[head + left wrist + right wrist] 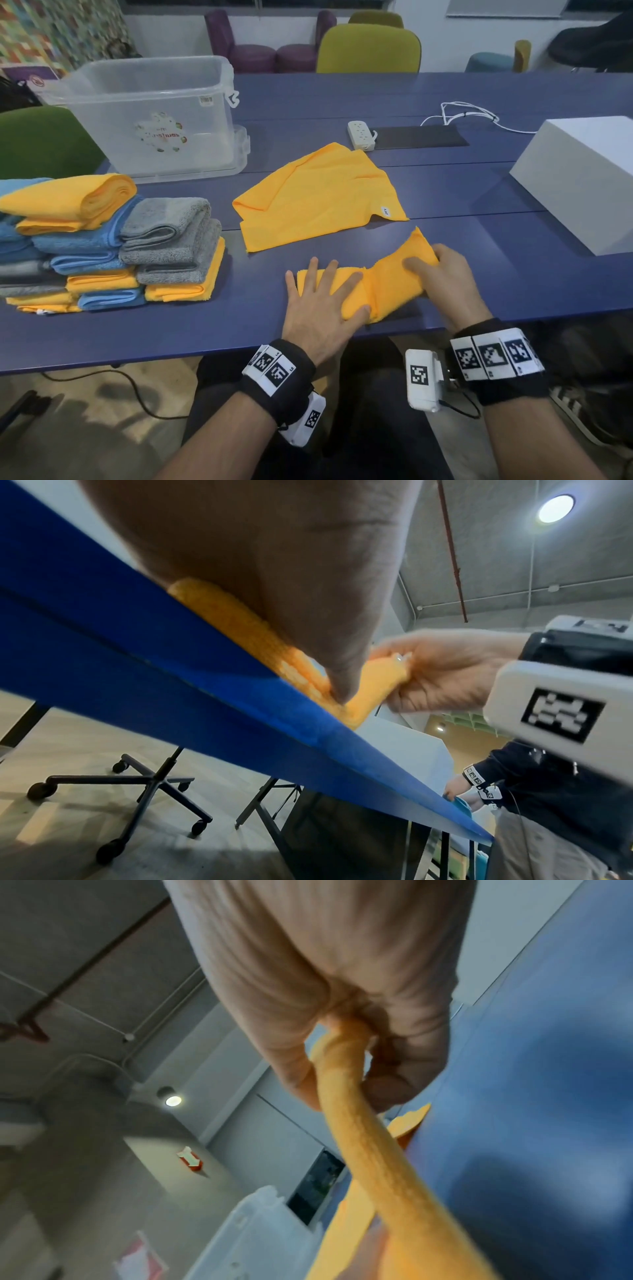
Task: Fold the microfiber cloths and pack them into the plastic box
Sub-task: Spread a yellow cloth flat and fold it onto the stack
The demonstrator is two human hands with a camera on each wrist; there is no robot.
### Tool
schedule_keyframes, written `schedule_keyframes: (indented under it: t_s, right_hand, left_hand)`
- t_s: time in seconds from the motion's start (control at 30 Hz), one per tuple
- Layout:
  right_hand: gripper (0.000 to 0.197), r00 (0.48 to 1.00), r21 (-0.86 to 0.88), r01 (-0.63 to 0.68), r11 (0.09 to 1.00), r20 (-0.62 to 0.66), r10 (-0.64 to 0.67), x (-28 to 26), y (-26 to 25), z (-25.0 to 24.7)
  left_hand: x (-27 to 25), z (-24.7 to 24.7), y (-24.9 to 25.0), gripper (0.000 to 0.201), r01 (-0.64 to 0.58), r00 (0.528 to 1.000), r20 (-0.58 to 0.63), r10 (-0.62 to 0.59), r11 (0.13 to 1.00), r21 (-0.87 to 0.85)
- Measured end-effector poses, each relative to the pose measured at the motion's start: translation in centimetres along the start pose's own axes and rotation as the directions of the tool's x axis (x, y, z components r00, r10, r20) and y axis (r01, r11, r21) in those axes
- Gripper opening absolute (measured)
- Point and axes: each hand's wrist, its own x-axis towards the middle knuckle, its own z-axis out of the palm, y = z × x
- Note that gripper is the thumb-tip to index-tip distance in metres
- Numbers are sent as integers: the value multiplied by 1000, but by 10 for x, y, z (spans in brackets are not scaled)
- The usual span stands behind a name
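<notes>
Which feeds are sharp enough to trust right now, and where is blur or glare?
Head view: sharp, evenly lit, edges bowed. Left wrist: the left hand looms dark, ceiling lamp glares. Right wrist: motion-blurred; the orange cloth and table look smeared.

cloth stack (109, 240) left, plastic box (154, 116) behind it

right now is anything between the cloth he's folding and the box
Nothing visible blocks it. The cloth lies at the table's near edge under the left hand, its end gripped by the right hand. The open box stands far left. A spread cloth lies flat right of that line; the stack sits left of it.
</notes>
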Motion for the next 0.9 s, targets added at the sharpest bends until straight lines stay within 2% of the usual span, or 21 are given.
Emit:
schedule_keyframes:
  t_s: [0.07, 0.17, 0.27, 0.33, 0.43, 0.5, 0.57, 0.6, 0.7, 0.77, 0.8, 0.9]
  right_hand:
    - [34, 992, 73, 100, 992, 74, -106, -8, -17, 13]
    - [24, 947, -24, 260, 965, 202, -250, -22, -32, 45]
    - [25, 904, -118, 340, 933, 314, -290, -30, -33, 72]
    - [32, 887, -142, 348, 926, 369, -277, -30, -33, 78]
    - [42, 889, -55, 290, 955, 385, -248, -25, -30, 77]
    - [31, 884, -29, 271, 962, 403, -237, -22, -24, 78]
    - [9, 868, -58, 313, 948, 422, -260, -19, -14, 80]
    - [7, 853, -89, 353, 931, 441, -281, -20, -11, 81]
    - [34, 814, -209, 471, 857, 476, -331, -25, -7, 85]
    - [38, 796, -262, 518, 815, 496, -347, -28, -9, 86]
    - [39, 787, -276, 531, 801, 510, -347, -28, -9, 86]
    - [41, 771, -284, 541, 791, 544, -332, -26, -9, 86]
  left_hand:
    - [0, 0, 0, 66, 2, 1000, 5, -2, 1000, 0]
    - [1, 0, 0, 71, 2, 999, 35, -2, 1000, -3]
    - [3, 0, 1, 87, 26, 999, 46, -26, 1000, 2]
    - [1, -2, 0, 89, 5, 1000, 14, -5, 999, -35]
    - [-2, -3, -7, 91, -38, 997, -71, 21, 968, -249]
    - [-5, -5, -15, 99, -24, 995, -96, -22, 894, -448]
    - [-12, -11, -26, 112, 33, 994, -62, -86, 810, -586]
    - [-17, -16, -31, 122, 76, 992, -32, -124, 774, -629]
    - [-36, -35, -41, 144, 206, 974, 62, -218, 742, -638]
    - [-44, -45, -39, 138, 268, 961, 103, -258, 764, -587]
    - [-46, -47, -37, 127, 283, 957, 116, -267, 757, -589]
    - [-44, -50, -34, 71, 303, 949, 177, -260, 614, -729]
